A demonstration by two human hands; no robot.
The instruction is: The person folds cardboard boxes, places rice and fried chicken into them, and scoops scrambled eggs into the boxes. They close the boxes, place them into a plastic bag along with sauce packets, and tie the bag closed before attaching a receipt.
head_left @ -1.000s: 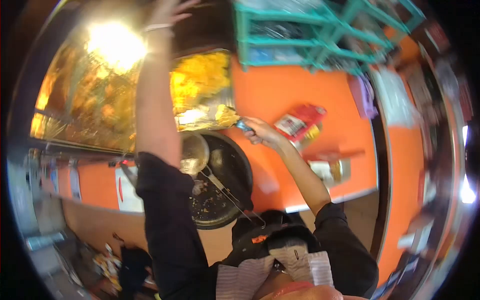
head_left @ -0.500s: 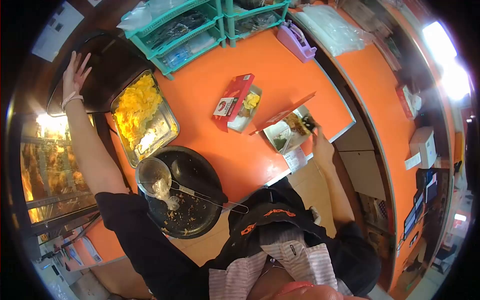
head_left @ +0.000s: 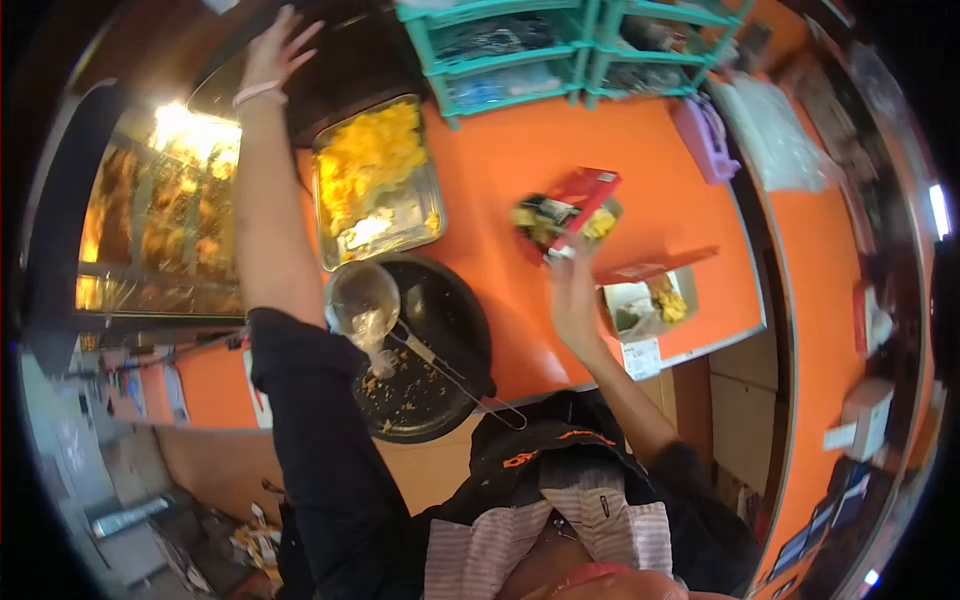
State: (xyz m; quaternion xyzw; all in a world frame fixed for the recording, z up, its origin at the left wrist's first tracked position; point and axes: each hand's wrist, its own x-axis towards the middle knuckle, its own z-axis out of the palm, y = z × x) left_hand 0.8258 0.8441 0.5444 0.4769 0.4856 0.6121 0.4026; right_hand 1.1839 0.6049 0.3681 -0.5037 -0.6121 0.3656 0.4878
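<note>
My left hand (head_left: 278, 55) is stretched out at the upper left with its fingers spread, holding nothing, by a large dark rounded surface (head_left: 350, 70). My right hand (head_left: 572, 285), smeared by motion, is closed on a black-and-yellow item (head_left: 543, 222) whose kind I cannot make out. That item is beside the raised red lid of a food box (head_left: 588, 188); yellow food (head_left: 599, 224) shows inside. To the right of my right hand stands a second open food box (head_left: 622, 296) with yellow-brown and green contents. A metal tray (head_left: 437, 215) holds yellow shredded food (head_left: 370, 155).
A strainer (head_left: 362, 298) with a clear plastic bag rests on a black round pan (head_left: 450, 400) holding crumbs. Teal drawers (head_left: 510, 55), a purple tape dispenser (head_left: 704, 140) and plastic bags (head_left: 785, 130) stand at the back. A lit glass cabinet (head_left: 160, 220) is at the left.
My right hand has moved left from the second food box to the first, carrying the dark item. My left hand stays raised and spread. The camera view has turned, shifting the scene right.
</note>
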